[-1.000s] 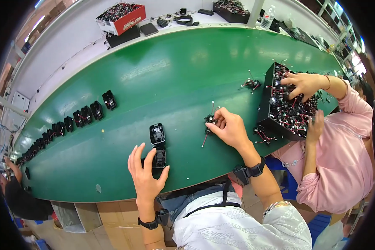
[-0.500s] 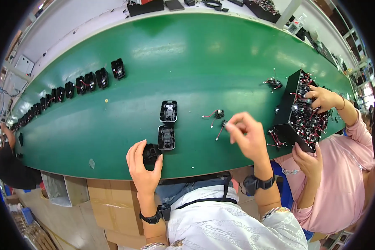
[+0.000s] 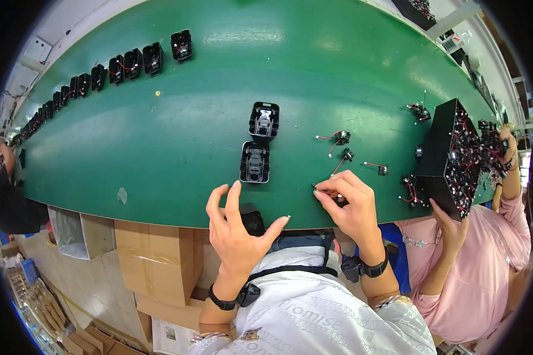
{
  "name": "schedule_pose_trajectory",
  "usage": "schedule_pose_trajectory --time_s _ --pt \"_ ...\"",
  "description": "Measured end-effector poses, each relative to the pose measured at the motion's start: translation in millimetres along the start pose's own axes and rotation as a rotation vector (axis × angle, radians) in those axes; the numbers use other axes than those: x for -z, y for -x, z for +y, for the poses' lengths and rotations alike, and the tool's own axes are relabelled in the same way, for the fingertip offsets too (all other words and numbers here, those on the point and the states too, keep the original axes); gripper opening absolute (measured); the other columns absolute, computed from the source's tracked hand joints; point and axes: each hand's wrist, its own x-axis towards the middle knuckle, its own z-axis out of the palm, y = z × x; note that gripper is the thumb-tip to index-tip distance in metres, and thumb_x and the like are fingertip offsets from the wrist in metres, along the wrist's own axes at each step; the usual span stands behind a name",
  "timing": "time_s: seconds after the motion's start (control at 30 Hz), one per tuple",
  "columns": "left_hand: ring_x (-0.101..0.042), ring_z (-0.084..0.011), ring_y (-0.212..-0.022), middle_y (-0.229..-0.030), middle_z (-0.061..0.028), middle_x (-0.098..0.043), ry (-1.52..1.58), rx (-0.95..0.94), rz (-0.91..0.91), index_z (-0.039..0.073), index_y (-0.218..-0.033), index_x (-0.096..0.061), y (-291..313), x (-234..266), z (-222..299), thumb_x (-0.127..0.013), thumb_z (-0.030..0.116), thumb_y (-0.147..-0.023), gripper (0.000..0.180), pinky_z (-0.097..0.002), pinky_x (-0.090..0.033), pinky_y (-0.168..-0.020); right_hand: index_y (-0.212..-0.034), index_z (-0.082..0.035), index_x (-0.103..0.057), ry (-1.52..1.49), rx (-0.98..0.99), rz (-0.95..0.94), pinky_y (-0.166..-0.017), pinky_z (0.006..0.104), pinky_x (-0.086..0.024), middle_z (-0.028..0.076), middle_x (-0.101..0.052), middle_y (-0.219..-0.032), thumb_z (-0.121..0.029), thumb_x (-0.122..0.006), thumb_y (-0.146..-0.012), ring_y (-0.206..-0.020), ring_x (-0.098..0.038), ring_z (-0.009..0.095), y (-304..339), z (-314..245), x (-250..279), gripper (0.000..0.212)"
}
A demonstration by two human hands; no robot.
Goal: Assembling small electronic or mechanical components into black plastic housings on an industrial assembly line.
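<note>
My left hand (image 3: 238, 236) is open at the table's front edge, thumb and fingers spread wide. Between them shows a black plastic housing (image 3: 252, 219), largely hidden by the hand; I cannot tell whether they touch. My right hand (image 3: 354, 204) pinches a small black part with red wires (image 3: 328, 193), just above the table. Ahead of my hands stand two open black housings with pale rims, a nearer housing (image 3: 255, 162) and a farther housing (image 3: 265, 120). Loose wired parts lie beyond my right hand, among them one wired part (image 3: 347, 155) and another (image 3: 383, 170).
A row of black housings (image 3: 153, 58) runs along the left of the green table (image 3: 177, 136). At right, a co-worker in pink (image 3: 474, 266) steadies a black box (image 3: 441, 148) full of wired parts. Another person (image 3: 9, 201) is at far left. Cardboard boxes (image 3: 148, 248) stand below the edge.
My left hand has opened wide from around the black housing. My right hand has come closer to the left with a wired part in its fingers. The co-worker's far hand has moved outward.
</note>
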Motion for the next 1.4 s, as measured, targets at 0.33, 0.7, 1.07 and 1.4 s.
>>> schedule_pose_trajectory --time_s 0.33,0.7,1.07,1.4 --pt "-0.057 -0.0332 -0.126 -0.142 -0.0118 -0.061 0.115 -0.279 -0.215 0.006 -0.141 -0.055 12 17 -27 -0.091 0.028 -0.073 0.08 -0.0457 -0.04 -0.104 -0.093 -0.002 -0.078 -0.162 0.05 0.1 -0.062 0.0262 -0.051 0.008 -0.071 -0.087 0.001 -0.081 -0.081 -0.073 -0.067 0.016 8 11 -11 0.013" --pt "-0.058 -0.0298 -0.124 -0.137 -0.0093 -0.063 0.145 -0.286 -0.188 0.008 -0.143 -0.056 2 -8 -9 -0.089 0.024 -0.068 0.083 -0.0438 -0.041 -0.1 -0.087 0.0 -0.069 -0.191 -0.075 -0.071 -0.058 0.0269 -0.045 0.005 -0.065 -0.083 0.002 -0.078 -0.078 -0.066 -0.056 0.013 -3 -5 3 0.014" --pt "-0.059 -0.0301 -0.122 -0.134 -0.0093 -0.064 0.116 -0.316 -0.181 0.008 -0.143 -0.056 2 -10 -9 -0.088 0.029 -0.071 0.082 -0.0437 -0.041 -0.1 -0.094 -0.008 -0.08 -0.033 0.321 -0.079 -0.063 0.033 -0.052 0.005 -0.067 -0.084 -0.002 -0.087 -0.072 -0.075 -0.065 0.021 -8 18 -9 0.024" --pt "-0.06 -0.0369 -0.118 -0.128 -0.0152 -0.064 0.151 -0.267 -0.117 0.006 -0.141 -0.057 3 -13 -8 -0.093 0.028 -0.067 0.085 -0.0461 -0.044 -0.099 -0.089 -0.003 -0.075 -0.108 0.201 -0.058 -0.063 0.0308 -0.05 0.008 -0.067 -0.088 -0.001 -0.08 -0.074 -0.074 -0.064 0.02 -7 9 -12 0.016"
